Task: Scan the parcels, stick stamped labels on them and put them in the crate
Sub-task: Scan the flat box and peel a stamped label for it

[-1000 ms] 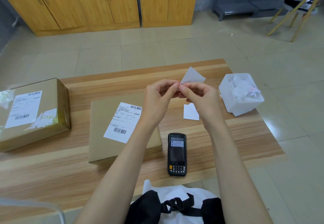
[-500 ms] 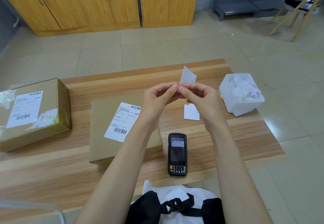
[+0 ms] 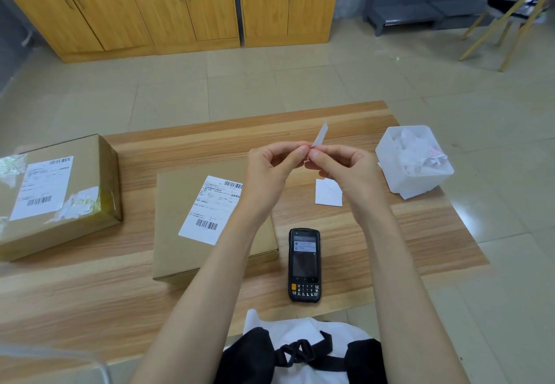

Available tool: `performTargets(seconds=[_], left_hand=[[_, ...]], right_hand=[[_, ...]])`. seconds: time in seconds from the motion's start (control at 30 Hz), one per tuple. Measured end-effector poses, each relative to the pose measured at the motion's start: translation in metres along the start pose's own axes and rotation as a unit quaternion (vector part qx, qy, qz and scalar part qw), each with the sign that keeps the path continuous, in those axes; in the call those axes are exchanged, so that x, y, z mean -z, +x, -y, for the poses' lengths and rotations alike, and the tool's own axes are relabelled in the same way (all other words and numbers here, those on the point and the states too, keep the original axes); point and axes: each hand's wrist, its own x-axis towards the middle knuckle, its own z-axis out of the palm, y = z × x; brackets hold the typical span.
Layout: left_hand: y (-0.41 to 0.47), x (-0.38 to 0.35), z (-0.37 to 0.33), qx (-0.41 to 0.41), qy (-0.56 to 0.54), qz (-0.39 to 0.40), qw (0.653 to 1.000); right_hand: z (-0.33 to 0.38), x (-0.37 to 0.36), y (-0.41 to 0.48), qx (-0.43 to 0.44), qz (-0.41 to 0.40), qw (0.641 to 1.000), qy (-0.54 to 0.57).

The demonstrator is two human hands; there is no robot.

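My left hand (image 3: 271, 164) and my right hand (image 3: 345, 164) meet fingertip to fingertip above the table, both pinching a small white label (image 3: 320, 135) that stands almost edge-on to me. Below them lies a flat cardboard parcel (image 3: 183, 227) with a white shipping label (image 3: 210, 209). A taller taped parcel (image 3: 57, 194) with its own shipping label sits at the left. The black handheld scanner (image 3: 304, 265) lies screen up near the front edge. More white label sheets (image 3: 328, 194) rest on the table under my right hand.
A white plastic bin (image 3: 420, 185) with crumpled paper stands at the table's right end. The wooden table (image 3: 420, 233) ends just past it. Wooden cabinets line the far wall; a yellow frame stands far right. A pale translucent rim (image 3: 54, 353) shows at bottom left.
The label has turned between my fingertips from showing its broad face to nearly edge-on. Both hands stay in about the same place.
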Motion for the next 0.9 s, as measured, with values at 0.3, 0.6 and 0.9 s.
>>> performTargets(seconds=[0.3,0.6,0.9], left_hand=[[-0.0016,-0.0028,-0.0033,-0.039,0.105,0.007,0.994],[-0.0013,-0.0075,-0.0026,-0.044,0.081,0.03,0.995],[0.001,-0.0054,-0.0013,-0.029,0.028,0.02,0.999]], right_hand=[[-0.0015,-0.0041,0.004,-0.002,-0.036,0.997,-0.07],[-0.0029,-0.0042,0.0053,-0.004,-0.045,0.998,-0.052],[-0.0045,-0.0037,0.0038,-0.013,-0.018,0.999,0.032]])
